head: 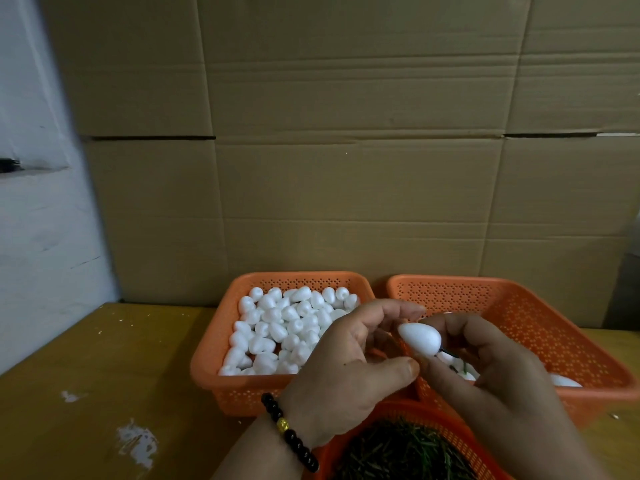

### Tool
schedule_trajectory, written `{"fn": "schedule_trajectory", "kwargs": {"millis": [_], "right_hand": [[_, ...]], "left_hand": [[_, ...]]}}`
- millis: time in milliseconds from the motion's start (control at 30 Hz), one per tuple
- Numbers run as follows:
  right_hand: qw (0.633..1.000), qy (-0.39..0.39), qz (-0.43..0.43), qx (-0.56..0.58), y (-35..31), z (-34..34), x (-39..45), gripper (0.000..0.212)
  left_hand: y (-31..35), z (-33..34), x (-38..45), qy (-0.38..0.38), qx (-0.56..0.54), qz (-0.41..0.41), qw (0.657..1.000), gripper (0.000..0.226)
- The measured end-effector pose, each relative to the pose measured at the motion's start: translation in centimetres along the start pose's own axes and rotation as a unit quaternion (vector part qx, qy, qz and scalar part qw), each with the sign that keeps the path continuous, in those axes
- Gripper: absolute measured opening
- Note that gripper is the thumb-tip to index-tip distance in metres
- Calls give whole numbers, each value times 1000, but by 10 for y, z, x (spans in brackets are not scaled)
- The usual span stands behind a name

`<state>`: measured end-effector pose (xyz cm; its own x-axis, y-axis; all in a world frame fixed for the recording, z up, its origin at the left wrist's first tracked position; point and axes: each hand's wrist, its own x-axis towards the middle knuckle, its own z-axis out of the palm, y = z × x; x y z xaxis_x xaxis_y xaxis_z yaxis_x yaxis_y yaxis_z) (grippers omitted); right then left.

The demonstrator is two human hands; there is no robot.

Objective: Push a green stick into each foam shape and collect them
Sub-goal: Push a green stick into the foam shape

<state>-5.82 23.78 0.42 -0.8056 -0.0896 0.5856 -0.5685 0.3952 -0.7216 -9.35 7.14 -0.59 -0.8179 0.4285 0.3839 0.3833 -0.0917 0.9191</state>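
Clearly the work is well short of finished — the basket of foam shapes [277, 327] just beyond the left hand [349, 372] is heaped with plain white pieces, none showing a stick. Between the two hands, one foam shape [419, 337] is held up, its pointed end toward the left hand; the right hand [485, 368] pinches it with fingertips and thumb, and a dark green stick [448, 353] juts from its blunt end toward the right palm, so this piece looks to be staked or nearly so. The left hand has its fingers curled at the foam's tip, though whether they actually grip it I cannot tell. Beyond and beneath the right hand, the second basket [540, 327] holds only a few finished pieces, partly hidden — the collected count looks small. Just nearer than both wrists, a round basket of green sticks [405, 452] sits on the counter [104, 375], amply stocked.
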Motion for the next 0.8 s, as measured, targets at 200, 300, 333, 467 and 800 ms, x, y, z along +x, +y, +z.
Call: {"fn": "schedule_trajectory", "kwargs": {"millis": [200,300,333,467,800], "right_hand": [[1000,-2,-8,-18,-1,0,0,28],[1000,-9,-8,-29,-2,0,0,29],[1000,-12,-4,-17,-1,0,0,30],[1000,2,30,10,9,-1,-1,49],[985,60,-109,-120,11,3,-1,37]], "left_hand": [[0,1,1,0,36,19,999,32],[1,0,1,6,38,13,999,28],[0,0,2,7,38,11,999,28],[0,-1,2,14,25,6,1000,25],[-3,0,3,34,50,-4,998,31]]}}
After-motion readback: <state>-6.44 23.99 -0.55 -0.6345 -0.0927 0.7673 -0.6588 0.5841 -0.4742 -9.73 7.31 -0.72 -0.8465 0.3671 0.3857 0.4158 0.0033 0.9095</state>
